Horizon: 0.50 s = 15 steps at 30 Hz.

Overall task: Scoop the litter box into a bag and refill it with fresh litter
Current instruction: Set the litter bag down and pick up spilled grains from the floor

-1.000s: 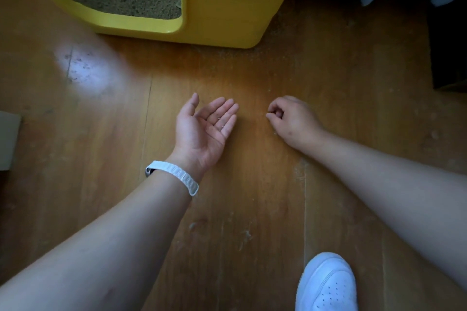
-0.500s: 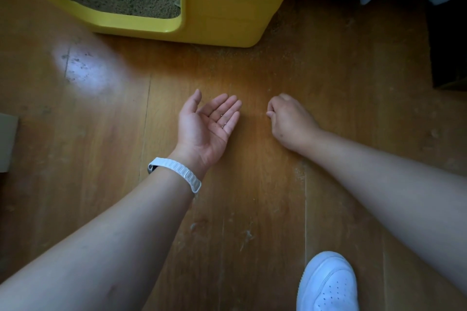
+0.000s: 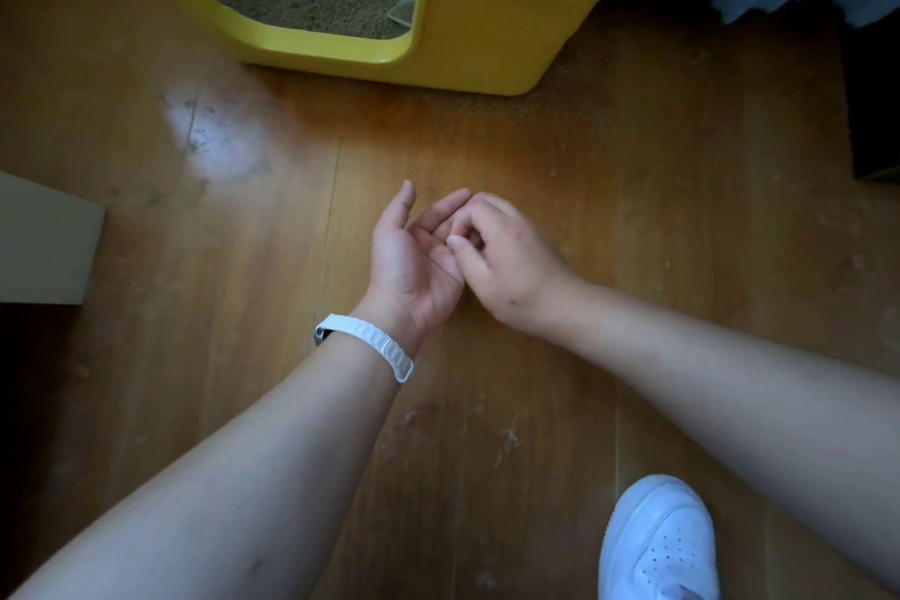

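Since a second ago right hand [image 3: 506,258] crossed to cupped, half-open left hand [image 3: 414,253], pinched fingertips apparently dropping floor grains into the palm; yellow litter box [image 3: 487,44] beyond, filled; tilt the palm and the grains scatter back on the floor [image 3: 682,210].

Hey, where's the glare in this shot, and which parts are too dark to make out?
Head view: a pale glare patch sits on the floor left of the litter box; the lower-left corner and right edge fall into shadow; wide-angle bend at the edges; left hand and right hand are evenly lit.
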Each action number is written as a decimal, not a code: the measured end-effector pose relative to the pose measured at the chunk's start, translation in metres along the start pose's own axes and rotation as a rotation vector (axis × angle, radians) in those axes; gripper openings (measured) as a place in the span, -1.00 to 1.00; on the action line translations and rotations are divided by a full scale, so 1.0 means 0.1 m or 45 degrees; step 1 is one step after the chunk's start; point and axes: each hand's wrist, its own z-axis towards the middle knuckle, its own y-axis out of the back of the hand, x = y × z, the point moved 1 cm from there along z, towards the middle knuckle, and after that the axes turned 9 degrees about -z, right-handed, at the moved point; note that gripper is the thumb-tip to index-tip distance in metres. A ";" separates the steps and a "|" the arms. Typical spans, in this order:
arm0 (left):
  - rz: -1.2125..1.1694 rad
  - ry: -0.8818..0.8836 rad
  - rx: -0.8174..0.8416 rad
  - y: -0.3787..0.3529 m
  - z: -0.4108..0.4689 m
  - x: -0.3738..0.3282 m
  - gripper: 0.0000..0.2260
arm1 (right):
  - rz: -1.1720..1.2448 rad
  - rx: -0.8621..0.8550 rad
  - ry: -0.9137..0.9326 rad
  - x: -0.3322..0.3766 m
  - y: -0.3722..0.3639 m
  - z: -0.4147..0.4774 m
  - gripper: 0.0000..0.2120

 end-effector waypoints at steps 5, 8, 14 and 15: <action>-0.024 -0.015 0.000 0.08 -0.10 -0.07 -0.50 | -0.054 0.034 0.019 0.20 -0.12 -0.01 -0.97; -0.051 -0.040 -0.022 0.13 -0.17 -0.12 -0.50 | -0.058 0.059 0.066 0.26 -0.15 -0.02 -0.96; -0.094 -0.118 -0.077 0.22 -0.25 -0.26 -0.54 | 0.018 -0.034 -0.018 0.18 -0.11 0.05 -0.95; -0.088 -0.131 -0.087 0.23 -0.26 -0.29 -0.54 | 0.006 -0.050 -0.053 0.15 -0.11 0.10 -0.95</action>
